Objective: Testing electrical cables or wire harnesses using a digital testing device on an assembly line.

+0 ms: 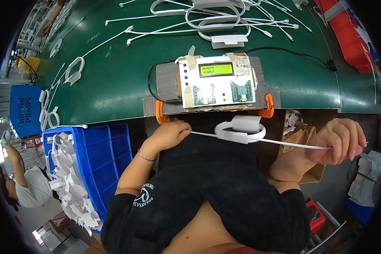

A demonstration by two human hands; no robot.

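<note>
A white cable (298,145) is stretched between my hands in front of my chest. Its middle is coiled and held by a white paper band (233,136). My left hand (173,133) is closed on one end of the cable, near the table's front edge. On the other side, my right hand (340,141) grips the cable close to its other end, fingers curled around it. The connectors at both ends are mostly hidden by my fingers. Just beyond the coil stands a white tester box (218,80) with a lit green-yellow screen and two small circuit boards.
Orange clamps (266,106) sit at the tester's board. Several coiled cables (224,26) lie at the back of the green table (114,93). A blue crate (110,156) of paper scraps stands left, a cardboard box (313,173) right, a red bin (347,38) far right. Another person (34,186) works at left.
</note>
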